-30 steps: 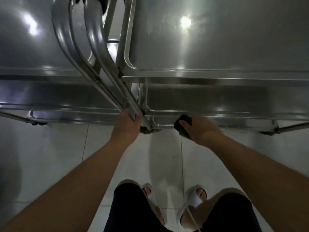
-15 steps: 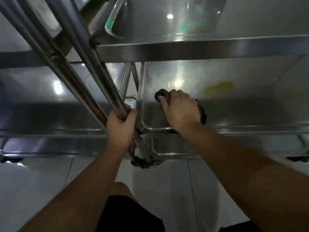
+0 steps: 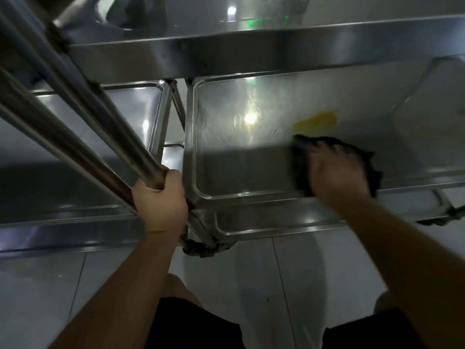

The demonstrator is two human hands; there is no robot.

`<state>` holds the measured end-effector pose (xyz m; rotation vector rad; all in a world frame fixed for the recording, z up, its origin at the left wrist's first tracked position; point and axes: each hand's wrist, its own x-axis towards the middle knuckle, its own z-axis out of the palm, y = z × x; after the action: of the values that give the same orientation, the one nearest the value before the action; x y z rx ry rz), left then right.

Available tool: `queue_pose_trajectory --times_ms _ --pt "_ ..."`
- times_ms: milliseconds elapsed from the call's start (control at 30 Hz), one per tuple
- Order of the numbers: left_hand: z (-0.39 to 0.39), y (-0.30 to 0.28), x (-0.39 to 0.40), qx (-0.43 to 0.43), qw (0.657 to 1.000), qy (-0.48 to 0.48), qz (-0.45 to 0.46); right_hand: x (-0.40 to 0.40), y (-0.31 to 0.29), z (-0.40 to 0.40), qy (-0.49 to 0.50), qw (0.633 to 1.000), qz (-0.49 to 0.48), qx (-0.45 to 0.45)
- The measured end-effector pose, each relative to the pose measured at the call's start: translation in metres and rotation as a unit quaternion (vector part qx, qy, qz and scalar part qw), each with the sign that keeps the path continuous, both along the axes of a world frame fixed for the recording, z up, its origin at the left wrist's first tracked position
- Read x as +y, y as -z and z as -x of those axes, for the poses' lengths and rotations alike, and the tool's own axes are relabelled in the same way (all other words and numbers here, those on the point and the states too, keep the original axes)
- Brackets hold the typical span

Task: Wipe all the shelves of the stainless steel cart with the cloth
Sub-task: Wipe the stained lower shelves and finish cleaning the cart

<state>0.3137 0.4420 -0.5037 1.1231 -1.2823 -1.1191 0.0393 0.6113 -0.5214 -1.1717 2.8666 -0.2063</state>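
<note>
The stainless steel cart's middle shelf [image 3: 226, 172] lies under the top shelf [image 3: 226, 54], with a lower shelf rim [image 3: 264, 225] below it. My right hand [image 3: 337, 172] presses a dark cloth [image 3: 302, 165] flat on the middle shelf, right of its centre; the hand is blurred. A yellow smear [image 3: 317, 120] lies just beyond the cloth. My left hand [image 3: 161, 200] is wrapped around the cart's slanted handle tube [image 3: 105, 122] at the shelf's near left corner.
A second steel cart [image 3: 75, 152] stands close on the left, its shelves level with these. A caster [image 3: 201, 248] sits below the near left corner. Pale floor tiles [image 3: 251, 285] and my knees fill the foreground.
My right hand has slid the cloth from the middle shelf's near left corner to the right, close to the yellow smear. A second ago it was below at the lower shelf. The left hand keeps its grip.
</note>
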Motion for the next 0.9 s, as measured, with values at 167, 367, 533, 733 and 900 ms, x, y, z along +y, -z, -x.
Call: queue_pose_trajectory --times_ms 167,367,533,733,900 --pt "0.006 0.001 0.001 0.028 0.999 -0.019 0.027 0.001 -0.001 0.03 0.16 0.981 0.026 -0.107" --pt "0.007 -0.001 0.002 0.025 0.998 -0.034 0.036 -0.122 0.008 -0.08 -0.124 0.985 0.028 -0.113" --pt "0.009 -0.002 0.003 0.02 0.999 -0.013 0.045 -0.19 0.003 -0.108 -0.31 0.941 -0.012 -0.134" --pt "0.007 -0.006 0.007 0.008 0.998 -0.018 0.059 -0.201 -0.011 0.009 -0.191 0.978 -0.056 -0.056" --pt "0.008 -0.008 0.007 0.034 0.998 -0.009 0.051 -0.094 -0.007 0.162 0.083 0.991 -0.092 -0.043"
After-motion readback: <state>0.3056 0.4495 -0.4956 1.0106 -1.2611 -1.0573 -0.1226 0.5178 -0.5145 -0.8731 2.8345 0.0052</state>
